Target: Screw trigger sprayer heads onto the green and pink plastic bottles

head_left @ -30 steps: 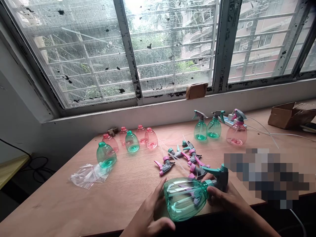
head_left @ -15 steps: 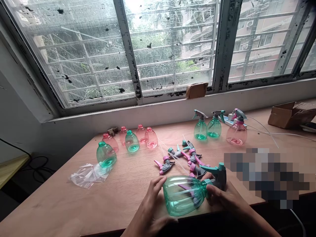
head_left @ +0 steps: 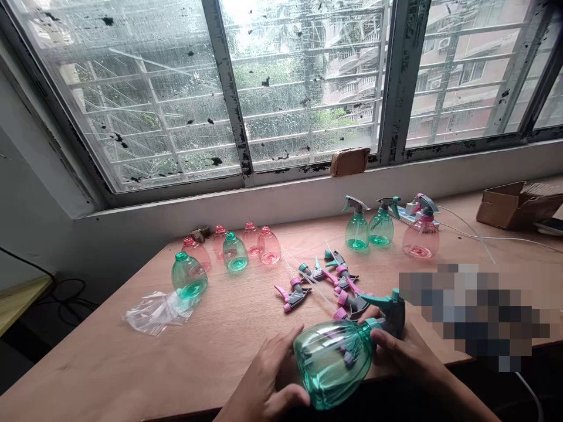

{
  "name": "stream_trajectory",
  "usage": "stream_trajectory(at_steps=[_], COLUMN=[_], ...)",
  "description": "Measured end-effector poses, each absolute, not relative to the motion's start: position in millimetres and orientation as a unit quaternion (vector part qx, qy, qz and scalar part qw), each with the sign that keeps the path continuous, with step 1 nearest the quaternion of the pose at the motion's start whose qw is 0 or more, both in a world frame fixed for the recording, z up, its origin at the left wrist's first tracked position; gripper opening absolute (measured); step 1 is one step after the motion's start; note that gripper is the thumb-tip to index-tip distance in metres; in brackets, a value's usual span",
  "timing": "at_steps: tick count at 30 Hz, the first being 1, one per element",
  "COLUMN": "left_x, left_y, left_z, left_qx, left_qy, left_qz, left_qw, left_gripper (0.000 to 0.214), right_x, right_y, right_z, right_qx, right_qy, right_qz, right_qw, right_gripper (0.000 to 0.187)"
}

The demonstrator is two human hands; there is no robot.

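Note:
A clear green spray bottle [head_left: 332,363] lies tilted on its side in the air over the table's front edge, its grey and teal spray head [head_left: 393,316] at the right end. My right hand [head_left: 404,349] is closed around the neck and collar, thumb in front. My left hand [head_left: 275,372] cups the bottle's base, fingers on the upper side and thumb at the lower edge. Just behind the bottle lie several loose spray heads in pink, teal and grey, among them a pink one [head_left: 295,294], with thin white tubes.
On the left stand open bottles, green [head_left: 189,275] and pink [head_left: 269,246], by a plastic bag [head_left: 160,313]. Bottles with heads, green [head_left: 357,231] and pink [head_left: 421,237], stand at the back right. A power strip [head_left: 407,215], white cable and cardboard box [head_left: 516,205] lie beyond.
The green spray bottle's base has swung down a little toward me, so it tilts more. My left hand has shifted slightly lower with it; my right hand keeps its hold at the neck.

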State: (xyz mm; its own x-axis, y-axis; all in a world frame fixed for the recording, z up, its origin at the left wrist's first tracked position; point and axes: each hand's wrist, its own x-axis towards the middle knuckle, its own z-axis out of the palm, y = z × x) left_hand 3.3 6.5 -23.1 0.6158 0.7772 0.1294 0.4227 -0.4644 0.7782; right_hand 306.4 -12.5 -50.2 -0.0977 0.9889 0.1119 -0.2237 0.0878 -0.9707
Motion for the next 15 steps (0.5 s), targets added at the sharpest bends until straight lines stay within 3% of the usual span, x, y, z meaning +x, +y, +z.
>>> stream_trajectory(at_steps=[3, 6, 15], left_x=[4.1, 5.7, 8.3], left_y=[4.7, 2.4, -2.4], left_z=[-22.1, -19.1, -11.7], left_qx=[0.834, 0.829, 0.765], left_qy=[0.381, 0.386, 0.347], left_qz=[0.207, 0.206, 0.272], left_qw=[0.342, 0.350, 0.469], left_gripper=[0.110, 0.112, 0.068], right_x=[306.9, 306.8, 306.3], right_y=[-11.4, -11.6, -11.9], right_z=[-52.2, -52.7, -52.8], right_qx=[-0.373, -0.370, -0.380], right_qy=[-0.489, -0.484, -0.478], right_qz=[0.559, 0.561, 0.557], right_qw=[0.556, 0.561, 0.563], right_gripper=[0.046, 0.044, 0.047])
